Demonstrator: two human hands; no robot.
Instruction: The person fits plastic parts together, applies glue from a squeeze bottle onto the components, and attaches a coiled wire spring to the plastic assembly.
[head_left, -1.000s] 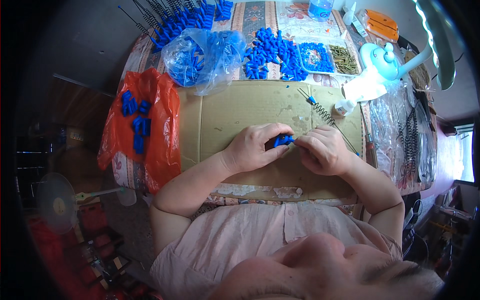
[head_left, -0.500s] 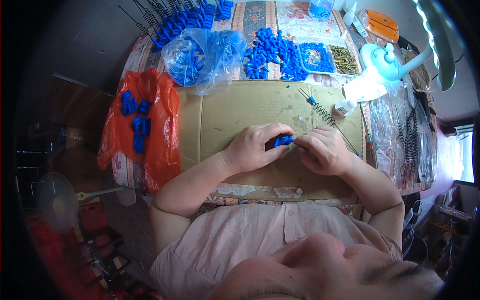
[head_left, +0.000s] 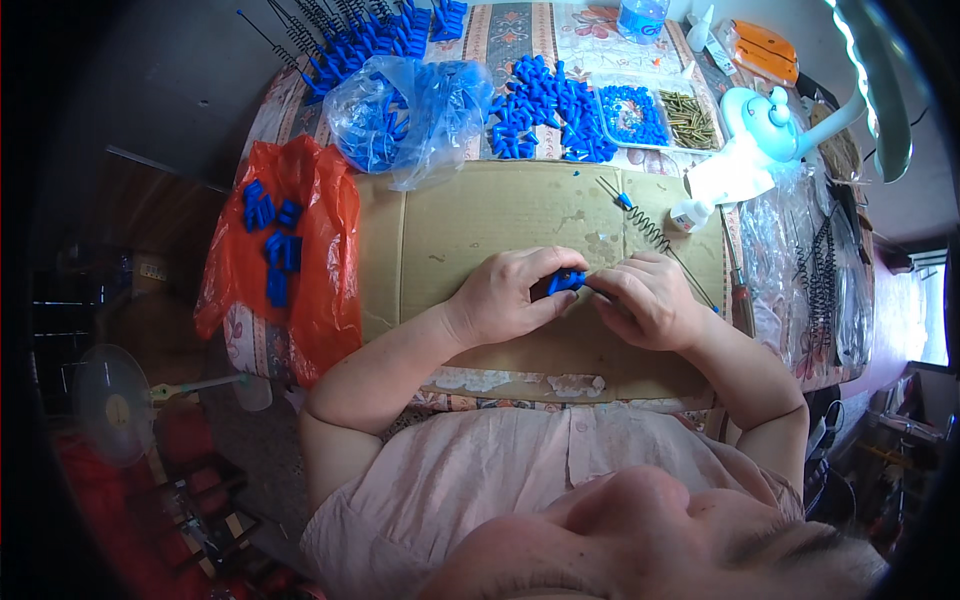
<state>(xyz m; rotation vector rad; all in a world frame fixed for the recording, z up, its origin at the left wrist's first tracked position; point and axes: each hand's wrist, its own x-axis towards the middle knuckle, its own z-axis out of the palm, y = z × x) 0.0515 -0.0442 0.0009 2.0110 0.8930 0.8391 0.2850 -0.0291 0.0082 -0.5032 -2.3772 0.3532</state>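
Above the cardboard, my left hand point(head_left: 510, 295) is closed around a small blue plastic part point(head_left: 567, 281), its thumb and forefinger gripping either side. Most of the part is hidden by the fingers. My right hand point(head_left: 645, 300) is pinched shut against the part's right end; a thin dark piece shows at its fingertips, too small to name. Beyond the right hand lies a coiled black spring point(head_left: 648, 227) on a rod with a blue cone-shaped piece point(head_left: 625, 201) near its upper end.
A red plastic bag point(head_left: 325, 240) bearing blue parts lies left of the cardboard point(head_left: 480, 215). Behind are a clear bag point(head_left: 440, 130), a pile of blue pieces point(head_left: 550, 105) and a tray of brass pins point(head_left: 690, 120). A white bottle point(head_left: 690, 214), screwdriver point(head_left: 742, 305) and lamp point(head_left: 765, 130) stand or lie right.
Both hands stay nearly in place. The right fingertips have shifted very slightly at the blue part's end, and the fingers keep their grip.
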